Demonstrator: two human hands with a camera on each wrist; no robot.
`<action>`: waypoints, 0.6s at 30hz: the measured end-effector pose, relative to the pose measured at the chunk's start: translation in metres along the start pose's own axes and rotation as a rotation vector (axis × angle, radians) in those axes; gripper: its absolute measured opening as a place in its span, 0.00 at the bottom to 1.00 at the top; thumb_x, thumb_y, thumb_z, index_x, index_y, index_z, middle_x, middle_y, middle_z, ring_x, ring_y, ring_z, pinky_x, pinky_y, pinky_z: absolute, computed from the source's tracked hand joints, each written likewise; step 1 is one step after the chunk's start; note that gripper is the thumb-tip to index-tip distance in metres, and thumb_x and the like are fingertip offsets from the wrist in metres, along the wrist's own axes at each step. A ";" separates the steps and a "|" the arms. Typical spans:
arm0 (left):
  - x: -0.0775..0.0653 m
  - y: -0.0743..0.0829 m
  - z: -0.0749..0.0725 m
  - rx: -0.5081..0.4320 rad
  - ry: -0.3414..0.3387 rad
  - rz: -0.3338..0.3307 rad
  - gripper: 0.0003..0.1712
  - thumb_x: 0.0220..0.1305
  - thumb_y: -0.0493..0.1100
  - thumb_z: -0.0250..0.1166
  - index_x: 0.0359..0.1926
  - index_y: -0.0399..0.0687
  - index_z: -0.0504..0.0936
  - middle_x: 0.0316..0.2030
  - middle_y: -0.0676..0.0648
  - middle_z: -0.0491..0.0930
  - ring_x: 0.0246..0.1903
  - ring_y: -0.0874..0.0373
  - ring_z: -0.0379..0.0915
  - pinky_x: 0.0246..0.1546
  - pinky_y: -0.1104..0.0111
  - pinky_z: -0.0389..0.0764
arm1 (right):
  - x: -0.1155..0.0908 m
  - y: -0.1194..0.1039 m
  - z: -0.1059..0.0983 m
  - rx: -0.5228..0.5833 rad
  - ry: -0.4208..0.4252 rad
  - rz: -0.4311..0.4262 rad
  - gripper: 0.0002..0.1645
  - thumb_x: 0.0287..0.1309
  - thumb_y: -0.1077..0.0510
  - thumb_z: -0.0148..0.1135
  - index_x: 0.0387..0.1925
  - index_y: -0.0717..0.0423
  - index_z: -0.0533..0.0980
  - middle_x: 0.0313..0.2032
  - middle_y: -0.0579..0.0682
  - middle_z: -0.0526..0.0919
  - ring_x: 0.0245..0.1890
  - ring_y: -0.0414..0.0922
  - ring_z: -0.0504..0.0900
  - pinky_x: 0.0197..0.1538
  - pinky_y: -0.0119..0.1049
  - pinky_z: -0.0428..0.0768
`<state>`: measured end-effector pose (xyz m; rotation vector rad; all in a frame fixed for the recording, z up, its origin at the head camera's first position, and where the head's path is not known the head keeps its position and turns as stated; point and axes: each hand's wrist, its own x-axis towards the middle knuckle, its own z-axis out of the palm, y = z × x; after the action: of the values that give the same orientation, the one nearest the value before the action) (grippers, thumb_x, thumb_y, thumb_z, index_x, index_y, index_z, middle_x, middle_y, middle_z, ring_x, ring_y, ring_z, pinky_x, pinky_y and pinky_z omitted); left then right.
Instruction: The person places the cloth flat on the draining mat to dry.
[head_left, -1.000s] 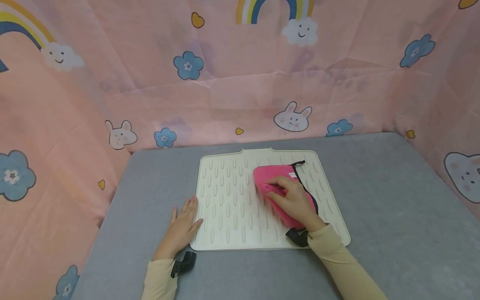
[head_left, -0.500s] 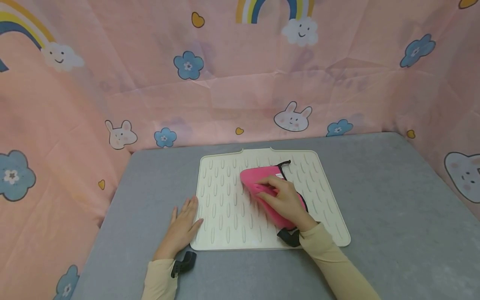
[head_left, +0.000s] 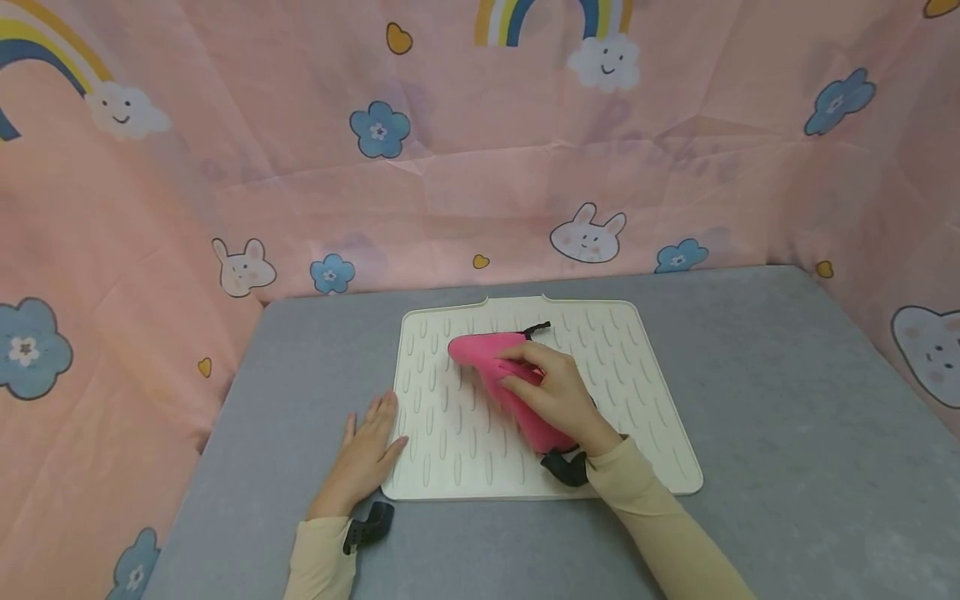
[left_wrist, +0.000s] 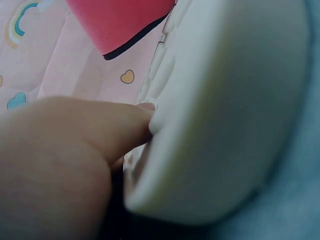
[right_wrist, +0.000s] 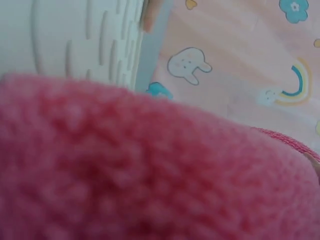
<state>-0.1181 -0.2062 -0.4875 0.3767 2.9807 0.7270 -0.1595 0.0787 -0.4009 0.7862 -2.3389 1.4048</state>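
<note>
A pink fleecy cleaning cloth (head_left: 517, 408) with black edging and a black loop lies slantwise over the middle of a white ridged mat (head_left: 465, 479). My right hand (head_left: 558, 396) pinches a fold of it between thumb and fingers, so its middle is bunched up. In the right wrist view the cloth's fuzzy pile (right_wrist: 150, 165) fills the lower part and hides the fingers. At the mat's left edge rests my left hand (head_left: 363, 458), fingers straight, with its thumb on the rim; the left wrist view shows the thumb (left_wrist: 125, 125) touching the mat (left_wrist: 200, 100).
The mat lies on a grey table (head_left: 787, 433), and the table shows on every side of it. A pink printed curtain (head_left: 465, 192) hangs along the back and both sides. Each wrist wears a black camera mount (head_left: 369, 527).
My right hand has slid the pink cleaning cloth leftward across the mat, and the cloth has bunched up more. The left hand has stayed at the mat's left edge.
</note>
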 end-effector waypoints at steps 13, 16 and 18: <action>0.000 0.002 0.000 -0.010 -0.001 0.008 0.38 0.69 0.45 0.54 0.71 0.33 0.49 0.70 0.38 0.50 0.70 0.42 0.40 0.65 0.43 0.34 | 0.009 -0.001 -0.004 0.060 0.097 -0.005 0.15 0.47 0.69 0.70 0.40 0.61 0.80 0.36 0.51 0.83 0.36 0.45 0.80 0.40 0.39 0.80; 0.000 0.002 0.000 -0.007 0.001 0.015 0.37 0.69 0.45 0.54 0.71 0.33 0.49 0.70 0.37 0.50 0.70 0.41 0.41 0.65 0.42 0.34 | 0.005 0.008 -0.011 0.041 0.108 0.005 0.15 0.48 0.69 0.70 0.40 0.60 0.80 0.36 0.50 0.83 0.36 0.44 0.80 0.41 0.38 0.79; 0.000 0.001 -0.001 -0.002 0.004 0.019 0.37 0.69 0.45 0.54 0.70 0.32 0.49 0.70 0.37 0.50 0.70 0.41 0.41 0.65 0.42 0.34 | 0.002 0.012 -0.016 0.034 0.124 0.016 0.14 0.48 0.69 0.70 0.40 0.60 0.80 0.36 0.51 0.84 0.37 0.45 0.80 0.41 0.38 0.78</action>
<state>-0.1181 -0.2056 -0.4862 0.4049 2.9839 0.7341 -0.1690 0.0968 -0.4011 0.6709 -2.2377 1.4597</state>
